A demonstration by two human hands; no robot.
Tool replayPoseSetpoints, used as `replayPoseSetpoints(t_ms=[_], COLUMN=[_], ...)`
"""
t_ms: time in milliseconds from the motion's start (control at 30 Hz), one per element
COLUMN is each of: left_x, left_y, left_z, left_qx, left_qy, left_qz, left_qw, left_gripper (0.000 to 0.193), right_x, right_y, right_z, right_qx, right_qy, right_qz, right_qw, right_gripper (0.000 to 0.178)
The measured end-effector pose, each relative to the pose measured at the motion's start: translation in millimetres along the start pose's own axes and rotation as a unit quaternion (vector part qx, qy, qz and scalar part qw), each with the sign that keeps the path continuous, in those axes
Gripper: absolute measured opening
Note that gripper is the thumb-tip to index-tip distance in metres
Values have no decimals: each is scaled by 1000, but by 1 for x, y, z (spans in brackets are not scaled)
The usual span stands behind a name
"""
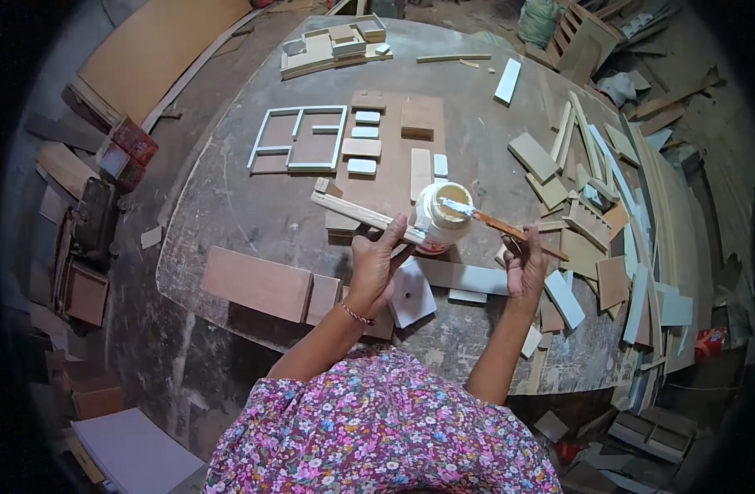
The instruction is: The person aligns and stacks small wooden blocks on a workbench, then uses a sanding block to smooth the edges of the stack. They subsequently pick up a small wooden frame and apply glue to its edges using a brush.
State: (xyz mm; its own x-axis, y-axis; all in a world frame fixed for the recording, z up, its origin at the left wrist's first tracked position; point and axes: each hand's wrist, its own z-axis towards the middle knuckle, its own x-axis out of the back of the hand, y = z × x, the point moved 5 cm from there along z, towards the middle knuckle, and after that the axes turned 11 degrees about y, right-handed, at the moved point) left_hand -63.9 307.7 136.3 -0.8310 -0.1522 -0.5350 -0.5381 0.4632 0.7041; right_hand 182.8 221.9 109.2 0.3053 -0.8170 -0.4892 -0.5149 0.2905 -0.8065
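My left hand [374, 267] grips a narrow wooden strip [354, 211] near its right end, holding it above the table. Between the fingers of my right hand [525, 265] is a thin wooden stick [509, 229], its tip coated with white glue [456, 206]. That tip is over the mouth of an open white glue jar [440, 235], which stands in front of me between my hands. Just below the jar lies a square white block [413, 293] with a dark hole, beside a long white board [468, 276].
A white-edged frame with dividers [297, 140] and small white-topped blocks [362, 166] lie beyond my left hand. Reddish boards [258, 283] line the near left table edge. Wood offcuts [591, 218] are heaped on the right. A stepped wooden assembly [336, 48] sits at the far end.
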Motion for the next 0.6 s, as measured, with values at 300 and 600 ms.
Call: replayPoseSetpoints(t_ms=[300, 600], left_x=[-3, 5], left_y=[0, 11], left_z=[4, 2], left_qx=[-5, -67], left_qy=[-8, 43], left_qz=[8, 15], left_qw=[1000, 997], left_gripper=[19, 35], right_x=[0, -20], right_y=[17, -12], right_z=[-1, -37], right_qx=[-89, 28], right_qy=[-34, -119], right_qz=[137, 48], right_qw=[986, 991], right_gripper=[18, 17])
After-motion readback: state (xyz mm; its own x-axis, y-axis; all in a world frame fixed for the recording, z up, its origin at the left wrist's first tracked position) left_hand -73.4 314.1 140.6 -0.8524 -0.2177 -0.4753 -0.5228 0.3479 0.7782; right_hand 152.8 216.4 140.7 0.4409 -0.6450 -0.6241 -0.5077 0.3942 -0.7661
